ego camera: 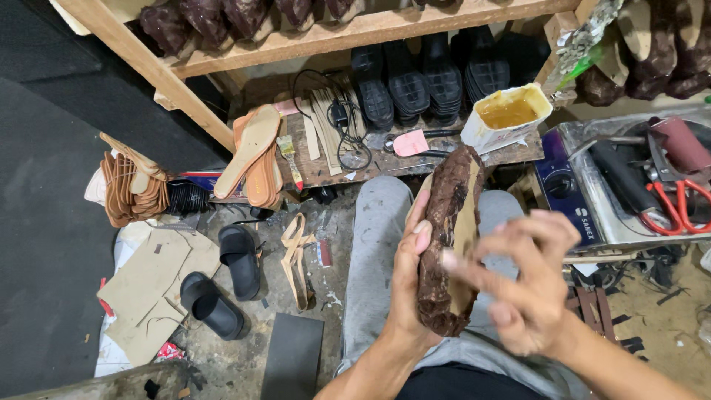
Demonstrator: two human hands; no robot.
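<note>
Both hands, left (409,278) and right (527,285), grip a brown shoe last (444,244).

R hand (529,285) is motion-blurred; can't tell if fingers touch the brown shoe piece (448,241) or what they grip. Shoe piece's near side hidden behind L hand (411,278) palm. Both forearms cut off by bottom edge. Above shoe piece: dark soles on wooden shelf (348,33) cut off at top edge. Right of shoe piece: red-handled scissors (678,207) partly cut by right edge, blades hidden among tools. Glue tub (507,115) contents too murky to tell depth.
</note>
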